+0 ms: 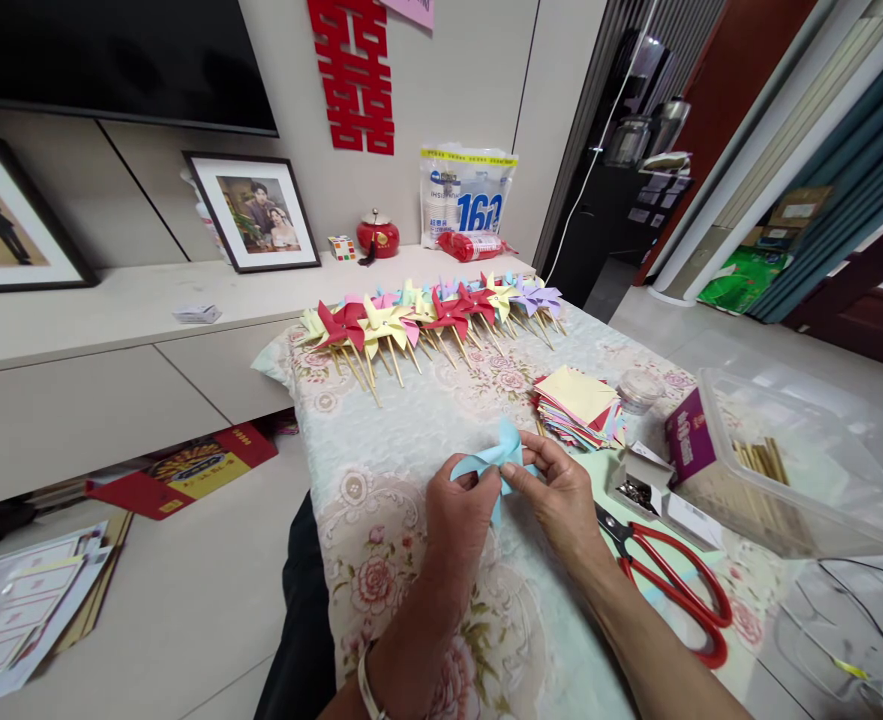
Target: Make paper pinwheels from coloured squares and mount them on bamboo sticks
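A light blue paper pinwheel [510, 440], its vanes curled inward, is held just above the flowered tablecloth. My left hand [465, 505] grips it from the left, thumb and fingers pinched near its centre. From the right, my right hand [557, 490] pinches the same paper, thumb at the middle and fingers behind. Whether a pin sits at the centre is too small to tell. Beyond my hands lie finished pinwheels [450, 318] on wooden sticks, in red, yellow, pink and purple. A stack of coloured paper squares [577, 400] is just past my right hand.
Red-handled scissors [681, 590] lie right of my right forearm, beside a small box of metal pins [636, 490]. A clear plastic bin [756, 500] holds wooden sticks. A round clear container [640, 388] stands by the paper stack. The tablecloth's [373, 590] left edge drops to the floor.
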`<move>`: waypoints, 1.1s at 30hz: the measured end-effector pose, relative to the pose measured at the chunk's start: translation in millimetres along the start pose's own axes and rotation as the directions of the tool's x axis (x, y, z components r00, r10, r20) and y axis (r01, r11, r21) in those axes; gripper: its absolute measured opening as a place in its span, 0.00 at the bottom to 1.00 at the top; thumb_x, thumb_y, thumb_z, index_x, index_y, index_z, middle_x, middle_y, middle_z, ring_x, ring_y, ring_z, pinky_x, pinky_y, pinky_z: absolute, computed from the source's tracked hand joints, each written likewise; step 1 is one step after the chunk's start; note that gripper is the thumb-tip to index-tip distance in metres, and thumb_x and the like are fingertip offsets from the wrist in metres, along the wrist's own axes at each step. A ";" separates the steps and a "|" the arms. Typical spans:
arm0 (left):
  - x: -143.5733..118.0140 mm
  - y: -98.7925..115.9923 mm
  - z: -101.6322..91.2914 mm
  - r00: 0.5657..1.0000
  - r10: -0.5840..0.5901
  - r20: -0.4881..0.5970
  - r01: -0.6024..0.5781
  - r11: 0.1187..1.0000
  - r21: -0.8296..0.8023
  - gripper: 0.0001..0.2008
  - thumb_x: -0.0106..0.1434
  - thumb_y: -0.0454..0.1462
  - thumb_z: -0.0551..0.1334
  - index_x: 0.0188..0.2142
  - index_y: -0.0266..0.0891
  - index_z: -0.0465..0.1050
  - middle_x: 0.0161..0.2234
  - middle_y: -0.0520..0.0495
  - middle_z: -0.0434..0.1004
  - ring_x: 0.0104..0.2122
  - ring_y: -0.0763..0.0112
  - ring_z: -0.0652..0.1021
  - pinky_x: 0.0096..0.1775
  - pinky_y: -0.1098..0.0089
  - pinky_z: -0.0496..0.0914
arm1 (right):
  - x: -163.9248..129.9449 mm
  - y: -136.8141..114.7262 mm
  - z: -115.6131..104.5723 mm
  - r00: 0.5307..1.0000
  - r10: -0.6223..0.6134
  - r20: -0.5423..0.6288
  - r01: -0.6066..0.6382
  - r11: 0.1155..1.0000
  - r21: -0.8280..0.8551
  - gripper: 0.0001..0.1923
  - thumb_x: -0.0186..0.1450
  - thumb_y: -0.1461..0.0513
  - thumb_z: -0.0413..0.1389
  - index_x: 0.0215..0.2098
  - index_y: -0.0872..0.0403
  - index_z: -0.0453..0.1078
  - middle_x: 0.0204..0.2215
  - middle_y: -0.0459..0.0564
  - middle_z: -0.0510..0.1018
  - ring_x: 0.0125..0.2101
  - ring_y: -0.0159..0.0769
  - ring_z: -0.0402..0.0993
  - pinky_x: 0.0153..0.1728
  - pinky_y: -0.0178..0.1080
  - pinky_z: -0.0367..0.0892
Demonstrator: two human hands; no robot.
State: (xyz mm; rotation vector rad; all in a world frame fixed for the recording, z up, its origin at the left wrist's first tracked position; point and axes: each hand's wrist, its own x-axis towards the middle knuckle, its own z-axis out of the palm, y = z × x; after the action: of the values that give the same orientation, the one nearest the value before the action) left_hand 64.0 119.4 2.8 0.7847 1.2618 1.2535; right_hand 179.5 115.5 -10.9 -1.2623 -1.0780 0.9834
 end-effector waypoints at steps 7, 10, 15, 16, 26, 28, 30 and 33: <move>1.6 -3.4 0.9 1.000 -0.008 0.010 0.008 1.000 -0.015 0.06 0.46 0.36 0.66 0.23 0.37 0.71 0.16 0.57 0.66 0.19 0.77 0.63 0.23 0.75 0.58 | 0.3 0.6 -0.3 1.000 0.029 0.005 -0.029 0.999 0.041 0.19 0.54 0.60 0.67 0.44 0.49 0.77 0.30 0.43 0.81 0.32 0.36 0.74 0.39 0.39 0.66; 2.0 -5.0 0.1 0.999 0.001 0.036 0.001 0.999 -0.038 0.07 0.47 0.37 0.66 0.26 0.36 0.73 0.18 0.55 0.69 0.21 0.76 0.65 0.25 0.75 0.61 | 0.2 1.8 0.2 1.000 0.022 0.002 -0.022 0.998 0.056 0.18 0.55 0.59 0.67 0.44 0.50 0.77 0.31 0.43 0.81 0.33 0.36 0.75 0.39 0.39 0.67; 1.9 -8.0 -1.4 0.998 -0.002 0.064 0.006 0.998 -0.064 0.07 0.47 0.38 0.65 0.24 0.37 0.71 0.17 0.57 0.66 0.20 0.77 0.63 0.24 0.75 0.59 | 1.5 4.5 0.6 0.999 0.031 0.011 -0.032 0.996 0.083 0.19 0.56 0.58 0.67 0.46 0.51 0.76 0.31 0.44 0.81 0.32 0.35 0.75 0.37 0.38 0.68; 2.1 -9.2 -1.3 0.998 -0.005 0.066 0.010 0.998 -0.070 0.06 0.47 0.37 0.65 0.24 0.37 0.70 0.16 0.57 0.65 0.19 0.77 0.62 0.23 0.75 0.58 | 2.2 4.6 0.5 0.999 0.036 0.013 -0.037 0.995 0.089 0.20 0.55 0.58 0.67 0.46 0.51 0.76 0.30 0.44 0.81 0.31 0.35 0.75 0.36 0.38 0.69; 6.5 -20.0 -0.2 0.990 -0.005 0.144 0.034 0.980 -0.197 0.10 0.47 0.39 0.70 0.30 0.36 0.76 0.21 0.53 0.74 0.22 0.73 0.70 0.25 0.73 0.61 | 4.9 -4.4 -3.9 0.993 0.092 0.068 -0.100 0.986 0.132 0.22 0.53 0.57 0.69 0.45 0.52 0.75 0.27 0.45 0.81 0.27 0.36 0.75 0.31 0.38 0.68; 8.3 -21.3 -0.9 0.989 0.012 0.146 0.019 0.977 -0.212 0.10 0.48 0.38 0.70 0.30 0.36 0.77 0.22 0.52 0.75 0.22 0.73 0.70 0.26 0.73 0.62 | 5.2 -4.5 -6.0 0.993 0.069 0.101 -0.082 0.988 0.131 0.21 0.56 0.55 0.67 0.46 0.52 0.75 0.28 0.45 0.81 0.27 0.36 0.76 0.31 0.39 0.69; 11.2 -21.9 -1.7 0.989 0.024 0.142 0.008 0.976 -0.218 0.10 0.48 0.38 0.70 0.30 0.36 0.77 0.22 0.52 0.75 0.22 0.73 0.70 0.26 0.73 0.63 | 5.2 -4.6 -8.2 0.993 0.026 0.114 -0.036 0.996 0.087 0.21 0.59 0.54 0.66 0.48 0.52 0.75 0.31 0.47 0.82 0.31 0.39 0.77 0.34 0.41 0.71; 14.9 -20.7 -3.1 0.994 0.002 0.107 0.021 0.977 -0.212 0.10 0.47 0.38 0.70 0.28 0.35 0.76 0.19 0.53 0.74 0.20 0.73 0.70 0.25 0.72 0.64 | 3.3 -7.7 -11.5 0.995 -0.096 0.040 0.100 0.989 -0.109 0.22 0.60 0.54 0.64 0.52 0.51 0.74 0.43 0.53 0.82 0.43 0.46 0.78 0.41 0.46 0.72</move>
State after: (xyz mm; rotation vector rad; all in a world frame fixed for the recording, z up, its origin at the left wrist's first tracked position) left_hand 63.9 128.6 -21.1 0.6805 1.0245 1.2970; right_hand 191.3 115.6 -3.0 -1.2733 -1.2240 0.8837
